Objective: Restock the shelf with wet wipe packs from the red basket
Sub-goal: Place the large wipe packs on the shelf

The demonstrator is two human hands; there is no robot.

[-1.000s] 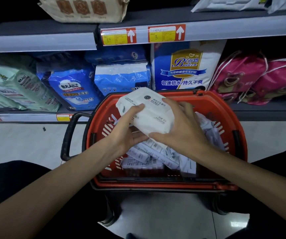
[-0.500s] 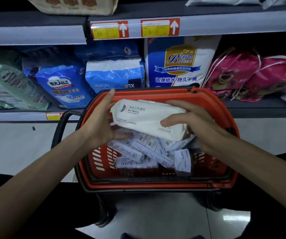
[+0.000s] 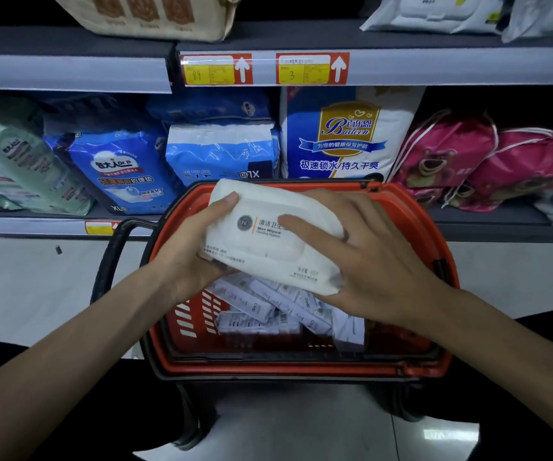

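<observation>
Above the red basket (image 3: 301, 370), a white wet wipe pack (image 3: 262, 242) was held with its lid face up, slanting from upper left to lower right. The left grip (image 3: 188, 261) grasped the pack's left end, thumb on top near the corner and fingers tucked underneath. The right grip (image 3: 371, 261) clasped the right end, fingers spread across the top face and thumb under the near edge. Below the pack, smaller white packs (image 3: 268, 311) lay jumbled in the basket, which stood on the pale floor (image 3: 35, 277) before the lower shelf (image 3: 501, 227). That shelf carried blue packs (image 3: 115, 171) and pink bags (image 3: 451, 154); red-and-yellow price labels (image 3: 218, 69) lined the shelf edge above.
</observation>
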